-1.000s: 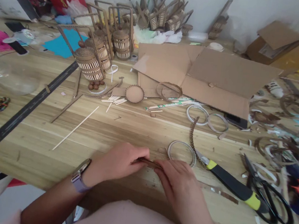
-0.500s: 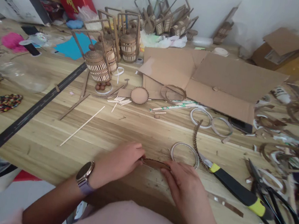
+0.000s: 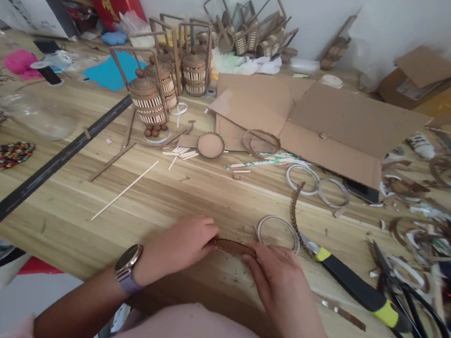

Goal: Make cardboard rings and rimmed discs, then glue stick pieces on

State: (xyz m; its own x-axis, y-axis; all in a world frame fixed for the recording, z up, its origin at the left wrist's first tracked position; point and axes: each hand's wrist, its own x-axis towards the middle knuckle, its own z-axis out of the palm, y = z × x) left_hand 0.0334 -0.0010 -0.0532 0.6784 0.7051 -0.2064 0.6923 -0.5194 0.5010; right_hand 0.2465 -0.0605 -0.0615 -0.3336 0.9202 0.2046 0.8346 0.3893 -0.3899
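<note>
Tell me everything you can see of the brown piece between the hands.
The brown piece looks like thin cardboard, with a dark, gently curved far edge and a brown face turned toward the camera. The left hand grips its left end and the right hand its right end, hiding its full outline. It is at the near side of the wooden table; whether it touches the wood, I cannot tell.
</note>
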